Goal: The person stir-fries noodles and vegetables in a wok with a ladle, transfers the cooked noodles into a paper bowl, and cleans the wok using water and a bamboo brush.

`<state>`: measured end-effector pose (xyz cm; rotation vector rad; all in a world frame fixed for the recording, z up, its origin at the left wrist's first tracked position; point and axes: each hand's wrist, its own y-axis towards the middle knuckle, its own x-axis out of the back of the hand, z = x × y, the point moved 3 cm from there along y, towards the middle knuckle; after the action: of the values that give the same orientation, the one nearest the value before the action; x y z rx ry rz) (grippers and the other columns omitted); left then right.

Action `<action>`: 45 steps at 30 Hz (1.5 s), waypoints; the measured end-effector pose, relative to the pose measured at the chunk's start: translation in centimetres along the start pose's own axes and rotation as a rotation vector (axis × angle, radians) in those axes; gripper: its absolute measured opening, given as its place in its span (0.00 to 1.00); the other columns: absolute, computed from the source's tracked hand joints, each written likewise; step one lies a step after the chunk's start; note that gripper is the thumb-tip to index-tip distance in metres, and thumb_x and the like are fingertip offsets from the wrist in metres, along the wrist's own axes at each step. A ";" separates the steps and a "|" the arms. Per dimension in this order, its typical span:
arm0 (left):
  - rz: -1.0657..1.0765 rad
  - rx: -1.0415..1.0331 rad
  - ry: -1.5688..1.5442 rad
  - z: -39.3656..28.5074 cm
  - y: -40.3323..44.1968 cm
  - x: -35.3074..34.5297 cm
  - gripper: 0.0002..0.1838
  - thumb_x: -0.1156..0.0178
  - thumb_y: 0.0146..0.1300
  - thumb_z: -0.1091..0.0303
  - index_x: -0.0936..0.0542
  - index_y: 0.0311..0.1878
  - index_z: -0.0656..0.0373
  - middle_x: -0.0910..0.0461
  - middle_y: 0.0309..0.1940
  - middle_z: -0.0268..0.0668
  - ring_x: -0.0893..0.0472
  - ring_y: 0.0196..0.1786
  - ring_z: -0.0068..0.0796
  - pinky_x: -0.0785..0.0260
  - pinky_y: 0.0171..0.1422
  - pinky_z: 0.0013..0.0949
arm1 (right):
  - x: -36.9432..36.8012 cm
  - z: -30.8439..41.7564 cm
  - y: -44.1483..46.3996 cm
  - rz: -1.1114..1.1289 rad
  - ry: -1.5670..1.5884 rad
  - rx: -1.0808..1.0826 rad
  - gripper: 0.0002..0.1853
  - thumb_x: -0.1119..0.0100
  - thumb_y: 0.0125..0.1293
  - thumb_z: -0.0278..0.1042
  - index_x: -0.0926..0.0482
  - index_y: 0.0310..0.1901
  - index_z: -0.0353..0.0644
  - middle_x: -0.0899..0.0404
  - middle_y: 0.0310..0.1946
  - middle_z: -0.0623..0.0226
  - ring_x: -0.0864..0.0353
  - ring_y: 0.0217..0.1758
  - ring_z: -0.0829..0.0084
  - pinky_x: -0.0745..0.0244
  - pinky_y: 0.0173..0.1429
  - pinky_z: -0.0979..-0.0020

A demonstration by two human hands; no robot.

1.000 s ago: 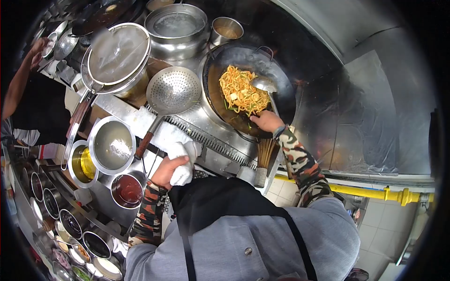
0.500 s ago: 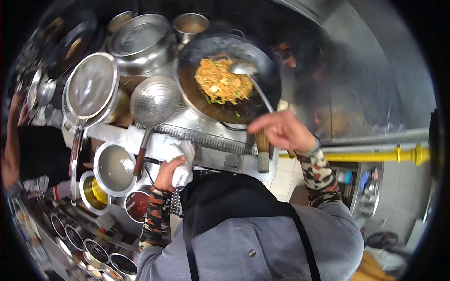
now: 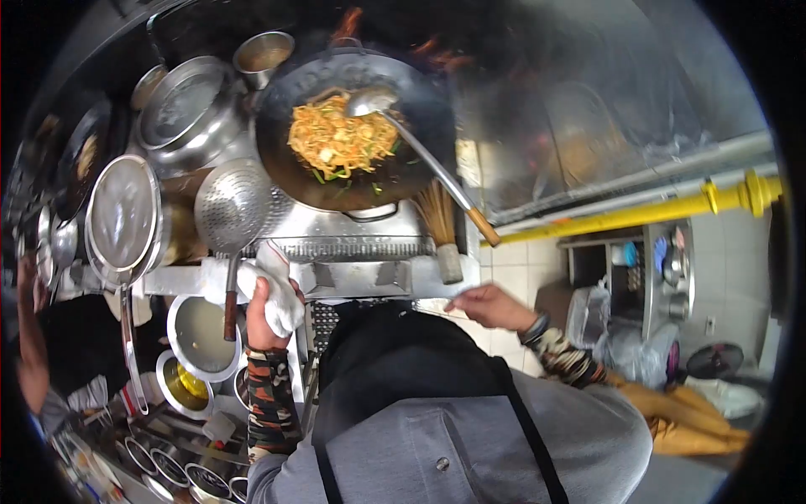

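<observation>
In the head view, my left hand (image 3: pixel 264 321) is closed round a folded white cloth (image 3: pixel 282 312) at the front edge of the stove. My right hand (image 3: pixel 497 307) is over the floor right of the stove's front edge, its fingers loosely bent, with nothing visible in them. A wok (image 3: pixel 277 164) on the stove holds fried noodles (image 3: pixel 340 139) with green bits. The steel ladle (image 3: pixel 420 149) rests in the wok, its bowl on the noodles and its wooden handle end past the rim. A bamboo wok brush (image 3: pixel 441 231) lies near the right hand.
Left of the wok are a perforated skimmer (image 3: pixel 229 197), a mesh strainer (image 3: pixel 122 202) and a lidded steel pot (image 3: pixel 189 109). Flames (image 3: pixel 348 25) rise behind the wok. A yellow pipe (image 3: pixel 621 214) runs along the right wall. Another person's arm (image 3: pixel 32 336) shows at far left.
My right hand has moved away from the ladle's handle and back towards my body. The ladle now leans on the wok rim. The left hand keeps the cloth; the view has shifted.
</observation>
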<state>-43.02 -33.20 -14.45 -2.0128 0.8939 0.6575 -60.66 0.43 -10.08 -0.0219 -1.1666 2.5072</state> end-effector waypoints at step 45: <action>0.193 0.486 0.015 14.9 18.7 -8.0 0.11 0.52 0.67 0.62 0.23 0.34 0.54 0.21 0.25 0.34 0.20 0.26 0.38 0.25 0.31 0.41 | 4.5 5.5 0.8 -0.600 -0.635 0.435 0.31 0.47 0.63 0.33 0.40 0.68 0.41 0.22 0.34 0.54 0.21 0.32 0.63 0.24 0.37 0.65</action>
<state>-64.42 -25.65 -25.47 -1.5125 1.1425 0.4711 -66.05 -2.54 -6.45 1.1251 -0.6360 2.1842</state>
